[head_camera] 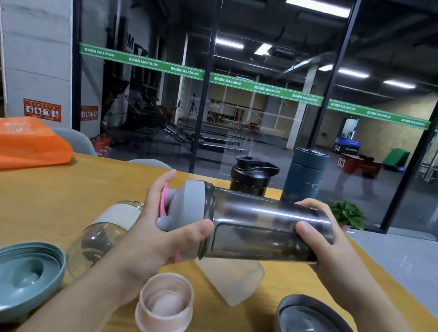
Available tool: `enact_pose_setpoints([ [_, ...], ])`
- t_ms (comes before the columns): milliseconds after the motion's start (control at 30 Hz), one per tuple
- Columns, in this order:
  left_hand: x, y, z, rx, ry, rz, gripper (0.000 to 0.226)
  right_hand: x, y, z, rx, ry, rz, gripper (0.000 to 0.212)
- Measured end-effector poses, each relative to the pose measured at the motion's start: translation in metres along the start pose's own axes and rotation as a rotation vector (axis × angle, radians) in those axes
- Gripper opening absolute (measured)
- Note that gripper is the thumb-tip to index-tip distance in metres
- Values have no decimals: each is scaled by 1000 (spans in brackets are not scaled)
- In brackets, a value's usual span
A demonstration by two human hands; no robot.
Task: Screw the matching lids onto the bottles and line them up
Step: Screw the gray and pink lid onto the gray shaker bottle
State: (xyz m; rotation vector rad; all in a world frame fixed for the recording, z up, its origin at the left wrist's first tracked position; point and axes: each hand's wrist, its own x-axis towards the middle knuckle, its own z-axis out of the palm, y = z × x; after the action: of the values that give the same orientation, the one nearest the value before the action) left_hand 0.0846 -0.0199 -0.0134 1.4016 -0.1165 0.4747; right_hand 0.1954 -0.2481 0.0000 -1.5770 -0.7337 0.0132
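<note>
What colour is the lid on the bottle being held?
Grey lid with a pink strap, seen in the head view.

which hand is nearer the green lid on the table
Left. The left hand grips the grey cap just up and right of the green lid; the right hand holds the bottle's base, far right.

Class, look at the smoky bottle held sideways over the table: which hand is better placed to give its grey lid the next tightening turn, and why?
The left hand. Its fingers and thumb already wrap the grey lid, while the right hand grips the base end of the smoky bottle, well placed to hold it steady.
</note>
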Motion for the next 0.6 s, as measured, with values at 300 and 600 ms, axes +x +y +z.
enact_pose_setpoints([
  [300, -3, 3, 0, -36, -18, 9, 92, -4, -2, 1, -27, -10, -82, 76],
  [600, -3, 1, -1, 143, -34, 164, 76, 1, 1, 2, 56, -14, 77, 43],
])
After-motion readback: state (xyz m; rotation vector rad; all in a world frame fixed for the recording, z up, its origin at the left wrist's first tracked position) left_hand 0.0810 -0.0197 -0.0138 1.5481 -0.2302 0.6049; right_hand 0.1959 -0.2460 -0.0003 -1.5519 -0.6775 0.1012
